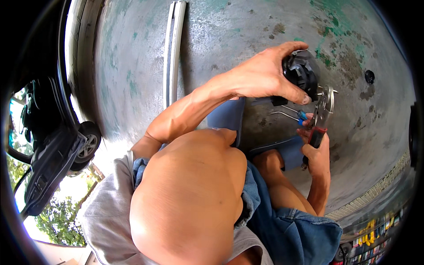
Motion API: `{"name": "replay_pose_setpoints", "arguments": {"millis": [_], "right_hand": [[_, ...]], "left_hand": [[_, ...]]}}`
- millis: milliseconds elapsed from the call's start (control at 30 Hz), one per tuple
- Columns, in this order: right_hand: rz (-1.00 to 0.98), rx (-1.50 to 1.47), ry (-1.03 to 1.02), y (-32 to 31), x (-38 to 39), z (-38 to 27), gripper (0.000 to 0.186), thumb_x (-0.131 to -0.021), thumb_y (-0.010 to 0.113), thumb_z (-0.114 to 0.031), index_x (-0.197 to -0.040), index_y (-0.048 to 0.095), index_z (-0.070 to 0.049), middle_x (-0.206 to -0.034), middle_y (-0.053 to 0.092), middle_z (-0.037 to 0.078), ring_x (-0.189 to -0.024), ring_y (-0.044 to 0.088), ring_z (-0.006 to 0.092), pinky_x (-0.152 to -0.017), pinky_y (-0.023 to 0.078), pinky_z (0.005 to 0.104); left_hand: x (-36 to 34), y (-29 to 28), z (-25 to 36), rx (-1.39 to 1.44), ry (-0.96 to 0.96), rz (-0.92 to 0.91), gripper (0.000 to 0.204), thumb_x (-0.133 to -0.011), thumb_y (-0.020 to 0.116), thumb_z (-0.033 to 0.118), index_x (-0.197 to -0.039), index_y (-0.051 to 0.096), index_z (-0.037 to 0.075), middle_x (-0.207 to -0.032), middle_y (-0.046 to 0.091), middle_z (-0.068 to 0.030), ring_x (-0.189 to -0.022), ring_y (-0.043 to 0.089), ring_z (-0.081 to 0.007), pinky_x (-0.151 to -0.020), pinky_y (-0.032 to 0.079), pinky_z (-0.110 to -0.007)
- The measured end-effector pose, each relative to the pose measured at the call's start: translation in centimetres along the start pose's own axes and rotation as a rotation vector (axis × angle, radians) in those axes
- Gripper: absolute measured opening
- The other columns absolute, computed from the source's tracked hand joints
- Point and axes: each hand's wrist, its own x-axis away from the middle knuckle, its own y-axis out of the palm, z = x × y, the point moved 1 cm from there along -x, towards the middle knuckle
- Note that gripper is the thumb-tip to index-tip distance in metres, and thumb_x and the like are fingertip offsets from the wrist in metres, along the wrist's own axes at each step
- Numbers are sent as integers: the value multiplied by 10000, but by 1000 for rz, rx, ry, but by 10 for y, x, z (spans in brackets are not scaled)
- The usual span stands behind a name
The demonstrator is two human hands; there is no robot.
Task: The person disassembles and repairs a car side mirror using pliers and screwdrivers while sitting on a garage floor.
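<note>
Over grey floor (238,35), left hand (267,75) wide around a black part (301,73), right hand (317,152) snug round pliers (324,110)

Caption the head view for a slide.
Left hand holding a black part, right hand holding pliers close beside it, above a stained grey floor.

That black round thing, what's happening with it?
A person has the black round part in their left hand. Their right hand holds pliers with a red and black handle, and the metal jaws are right beside the part. I can't tell if they're clamped on it. A small black disc lies farther off on the grey floor.
</note>
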Motion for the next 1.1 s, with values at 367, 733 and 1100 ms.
{"name": "replay_pose_setpoints", "arguments": {"millis": [367, 733, 1100], "right_hand": [[50, -111, 26, -1, 6, 1, 762, -636, 502, 32, -1398, 506, 10, -1260, 537, 115, -1184, 571, 253, -1063, 462, 394], [46, 115, 63, 5, 11, -6, 700, -696, 613, -21, -1392, 533, -41, -1215, 551, 102, -1067, 585, 238, -932, 485, 355], [33, 138, -15, 1, 10, -9, 608, -767, 645, -34, -1367, 548, -18, -1134, 575, 66, -984, 588, 168, -890, 486, 324]], "left_hand": [[0, 4, 4, -133, 48, 17, 1040, -658, 942, 274, -1491, 414, -56, -1390, 577, -208, -1297, 546, -271, -1116, 412, -350], [-3, 4, -4, 614, -230, -121, 610, -837, 833, 351, -1262, 646, -45, -1109, 717, -141, -1026, 673, -183, -937, 527, -320], [-6, 1, -18, 622, -347, -59, 386, -881, 785, 316, -1077, 725, -11, -950, 740, -81, -818, 690, -127, -750, 561, -267]]}}
